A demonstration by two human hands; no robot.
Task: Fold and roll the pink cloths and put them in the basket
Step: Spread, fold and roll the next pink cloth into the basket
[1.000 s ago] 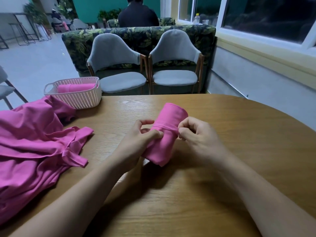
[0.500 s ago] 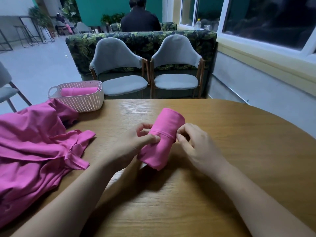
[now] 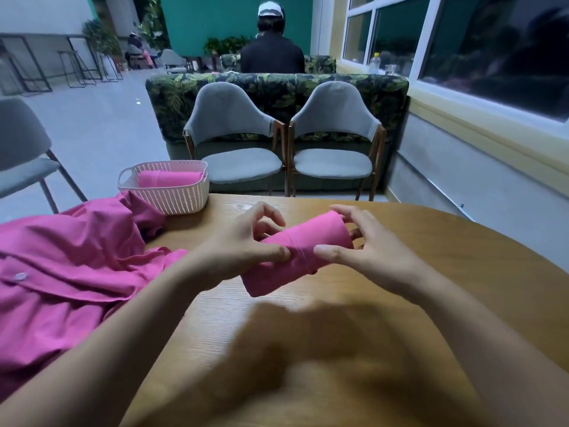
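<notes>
Tilted flatter above the wooden table (image 3: 446, 272) by 2 grey chairs (image 3: 234, 118), rolled pink cloth (image 3: 308, 246) gripped in left hand (image 3: 243, 241) and right hand (image 3: 366, 254) fingers (image 3: 345, 210).

Dim, cool indoor light, dark window (image 3: 492, 41), soft blurry shadow on the table (image 3: 462, 241), wide-angle curvature at the edges.

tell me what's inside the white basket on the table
One rolled pink cloth lies in the basket, visible over its near rim. The wall hides anything lower down, so I cannot tell whether more rolls lie beneath.
</notes>
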